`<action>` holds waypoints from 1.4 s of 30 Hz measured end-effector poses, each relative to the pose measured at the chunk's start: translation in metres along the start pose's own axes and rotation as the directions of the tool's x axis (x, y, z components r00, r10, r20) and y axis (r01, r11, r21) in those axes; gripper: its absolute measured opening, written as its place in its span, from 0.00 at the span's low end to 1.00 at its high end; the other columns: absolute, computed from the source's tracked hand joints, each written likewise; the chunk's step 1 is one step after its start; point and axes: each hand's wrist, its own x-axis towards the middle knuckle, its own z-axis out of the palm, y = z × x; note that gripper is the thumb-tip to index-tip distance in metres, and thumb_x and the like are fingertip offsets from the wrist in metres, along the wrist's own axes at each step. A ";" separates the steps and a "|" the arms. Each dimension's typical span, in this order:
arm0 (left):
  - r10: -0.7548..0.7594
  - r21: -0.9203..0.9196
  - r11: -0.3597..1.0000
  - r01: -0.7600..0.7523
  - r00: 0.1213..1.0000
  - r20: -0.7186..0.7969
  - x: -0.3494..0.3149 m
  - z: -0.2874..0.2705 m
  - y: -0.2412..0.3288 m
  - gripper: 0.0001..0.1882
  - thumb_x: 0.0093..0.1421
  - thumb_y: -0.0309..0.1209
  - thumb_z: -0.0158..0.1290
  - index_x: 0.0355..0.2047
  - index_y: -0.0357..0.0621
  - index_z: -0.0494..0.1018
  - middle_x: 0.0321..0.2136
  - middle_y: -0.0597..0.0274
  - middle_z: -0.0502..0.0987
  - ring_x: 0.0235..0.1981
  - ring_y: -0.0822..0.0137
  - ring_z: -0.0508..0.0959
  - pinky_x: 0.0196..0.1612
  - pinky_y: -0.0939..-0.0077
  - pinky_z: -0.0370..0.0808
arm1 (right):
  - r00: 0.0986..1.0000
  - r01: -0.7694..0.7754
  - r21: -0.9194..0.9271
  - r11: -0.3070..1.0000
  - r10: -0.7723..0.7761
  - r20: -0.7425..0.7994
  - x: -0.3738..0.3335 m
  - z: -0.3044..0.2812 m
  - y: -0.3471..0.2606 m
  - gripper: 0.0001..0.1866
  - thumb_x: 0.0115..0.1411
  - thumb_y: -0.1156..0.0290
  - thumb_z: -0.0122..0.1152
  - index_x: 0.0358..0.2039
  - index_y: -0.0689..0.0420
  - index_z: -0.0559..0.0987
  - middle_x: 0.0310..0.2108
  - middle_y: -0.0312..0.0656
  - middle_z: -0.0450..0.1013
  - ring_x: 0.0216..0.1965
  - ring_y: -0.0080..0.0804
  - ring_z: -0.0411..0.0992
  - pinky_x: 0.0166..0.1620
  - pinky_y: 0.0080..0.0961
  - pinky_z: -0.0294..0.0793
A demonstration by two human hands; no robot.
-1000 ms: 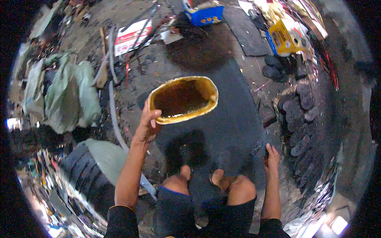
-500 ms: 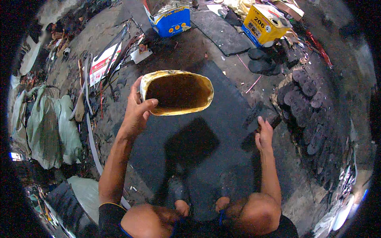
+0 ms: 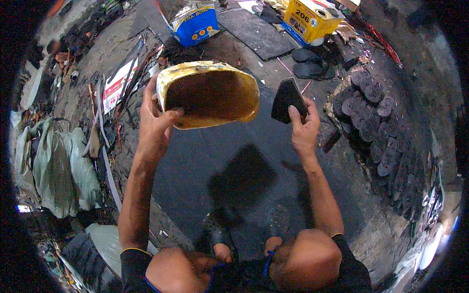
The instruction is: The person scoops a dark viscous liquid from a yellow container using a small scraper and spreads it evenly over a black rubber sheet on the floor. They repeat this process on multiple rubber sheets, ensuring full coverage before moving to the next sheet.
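Note:
My left hand (image 3: 159, 119) grips the left rim of a cut-open plastic container (image 3: 249, 105), thumb inside and fingers outside. Its whitish-yellow rim is crusted, and the inside looks dark brown. My right hand (image 3: 305, 128) pinches a flat black slab (image 3: 285, 101) with straight edges, held up to the right of the container. What the slab is made of I cannot tell. Beneath both hands a large black sheet (image 3: 195, 190) lies on the ground, with the container's shadow on it. My feet rest on its near part.
Far off stand a blue box-shaped can (image 3: 195, 30) and a yellow one (image 3: 305, 24). Black sandals (image 3: 312, 68) lie near the yellow can. A heap of dark sole-shaped pieces (image 3: 366, 110) spreads at the right. Pale green sacks (image 3: 51, 168) and scrap strips (image 3: 110, 171) lie at the left.
My right hand has lifted the black slab from the right edge of the sheet, up and left toward the container. The container has shifted slightly left and farther away, and tilted.

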 end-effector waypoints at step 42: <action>-0.352 -0.521 0.831 -0.195 0.541 -0.764 -0.330 -0.048 0.040 0.48 0.55 0.41 0.64 0.76 0.53 0.59 0.74 0.47 0.61 0.74 0.40 0.61 0.74 0.25 0.58 | 0.531 0.830 -0.419 0.369 -0.292 0.795 -0.010 -0.040 0.123 0.26 0.53 0.72 0.70 0.54 0.47 0.82 0.51 0.38 0.81 0.51 0.43 0.77 0.55 0.46 0.75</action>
